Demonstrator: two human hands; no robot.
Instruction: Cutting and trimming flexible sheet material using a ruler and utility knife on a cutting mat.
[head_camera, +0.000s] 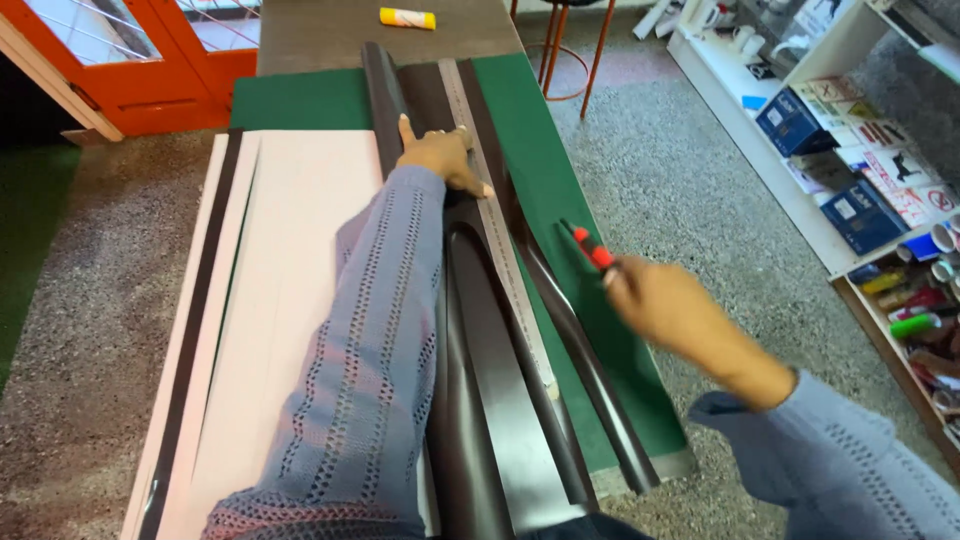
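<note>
While your left hand (440, 158) lies flat with fingers spread at about 12 o'clock, it presses down on the long metal ruler (497, 232) and the dark glossy sheet (490, 400) beneath it, so its grip is apart, closed on nothing. The ruler runs from 12 o'clock toward 6 along the sheet, whose cut edges curl upward on both sides. Your right hand (665, 305), at about 3 o'clock, has its grip clamped on a red-and-black utility knife (590, 248); the blade end points toward 11 o'clock and hangs over the green cutting mat (540, 150), just beside the ruler but apart from it. A narrow curled strip of the dark sheet (590, 380) lies on the mat between the ruler and your right hand. At 9 o'clock, pale pink sheets (290, 280) cover the bench (330, 30). A yellow glue stick (407, 18) rests at the far end, at 12 o'clock. Shelves (850, 200) of boxed goods stand at 2 o'clock.
</note>
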